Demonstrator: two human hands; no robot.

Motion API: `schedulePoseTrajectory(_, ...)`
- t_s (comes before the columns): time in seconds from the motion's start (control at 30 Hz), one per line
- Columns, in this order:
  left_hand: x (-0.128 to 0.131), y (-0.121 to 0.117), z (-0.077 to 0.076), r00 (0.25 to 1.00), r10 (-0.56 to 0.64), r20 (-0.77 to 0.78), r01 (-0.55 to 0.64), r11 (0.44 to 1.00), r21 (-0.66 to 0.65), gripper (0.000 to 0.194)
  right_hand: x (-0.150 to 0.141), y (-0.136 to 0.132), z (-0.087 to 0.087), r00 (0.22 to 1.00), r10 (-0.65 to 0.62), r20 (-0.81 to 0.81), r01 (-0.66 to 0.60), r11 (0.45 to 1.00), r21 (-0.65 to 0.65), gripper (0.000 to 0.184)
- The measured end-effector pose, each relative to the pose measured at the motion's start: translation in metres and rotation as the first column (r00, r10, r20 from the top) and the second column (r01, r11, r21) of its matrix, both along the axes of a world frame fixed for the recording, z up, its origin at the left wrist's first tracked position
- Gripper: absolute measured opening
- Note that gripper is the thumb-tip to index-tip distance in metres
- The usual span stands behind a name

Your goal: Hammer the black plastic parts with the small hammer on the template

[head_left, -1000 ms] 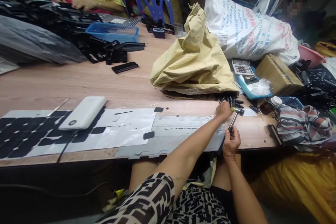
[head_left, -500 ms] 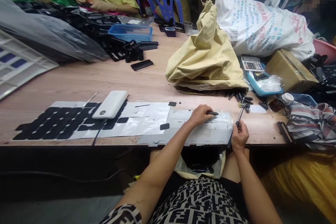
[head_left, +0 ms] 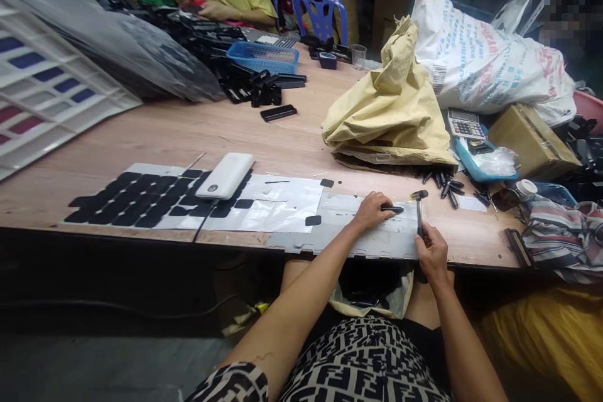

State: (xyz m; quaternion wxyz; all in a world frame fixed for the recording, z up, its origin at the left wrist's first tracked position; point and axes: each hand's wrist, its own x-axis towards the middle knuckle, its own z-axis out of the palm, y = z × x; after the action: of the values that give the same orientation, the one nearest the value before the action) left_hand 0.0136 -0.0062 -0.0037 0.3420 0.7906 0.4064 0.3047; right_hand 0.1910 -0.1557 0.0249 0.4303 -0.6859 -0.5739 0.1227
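Black piece (head_left: 392, 208) is grasped by the left hand (head_left: 372, 210) over grey sheeting (head_left: 386, 240); the hammer (head_left: 419, 216), gripped by the right hand (head_left: 433, 252), has been brought nearer, setting both close together.

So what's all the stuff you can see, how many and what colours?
hammer: one, silver and black, in the right hand
small piece: one, black, in the left hand
sheet: one, grey, beneath the left hand
loose bits: several, black, by the yellow sack
patches: many, black, left
block: one, white, on patches
yellow sack: one, pale yellow, mid-table
big bag: one, white, behind it
calculator: one, pale, right
carton: one, brown, right
cloth: one, striped, right
cup: one, clear, far side
heap: uncountable, black, far left
left hand: one, bare, over the sheet
right hand: one, bare, around the handle
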Motion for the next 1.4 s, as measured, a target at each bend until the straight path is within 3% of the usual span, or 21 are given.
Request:
schedulePoseTrajectory(0.17,0.001,-0.001,0.001,1.000,0.017,0.010,-0.017,1.000,-0.010,0.013,-0.015,-0.006,0.009,0.992,0.118,0.052,-0.117,0.993,-0.024,0.039)
schedulePoseTrajectory(0.43,0.002,0.001,-0.002,1.000,0.014,0.011,-0.014,1.000,-0.005,0.014,-0.021,-0.010,0.010,0.992,0.070,0.109,-0.062,0.995,-0.078,0.038)
schedulePoseTrajectory(0.7,0.002,0.000,0.003,1.000,0.023,-0.002,-0.023,1.000,-0.009,0.014,-0.033,-0.009,0.012,0.989,0.138,0.058,-0.133,0.988,-0.084,0.037)
schedulePoseTrajectory(1.03,0.001,0.000,0.001,1.000,0.007,-0.001,-0.007,1.000,-0.009,0.013,0.019,0.006,-0.002,0.998,-0.055,0.036,0.058,0.995,-0.080,0.043)
schedulePoseTrajectory(1.23,-0.006,-0.004,0.008,0.993,-0.097,-0.073,0.098,0.995,0.008,0.016,0.028,0.007,-0.019,0.990,-0.119,-0.075,0.113,0.990,-0.088,0.048)
schedulePoseTrajectory(1.4,-0.032,-0.044,0.012,0.951,-0.295,-0.093,0.295,0.955,-0.019,0.018,0.026,0.007,-0.017,0.989,-0.131,-0.075,0.124,0.989,-0.083,0.048)
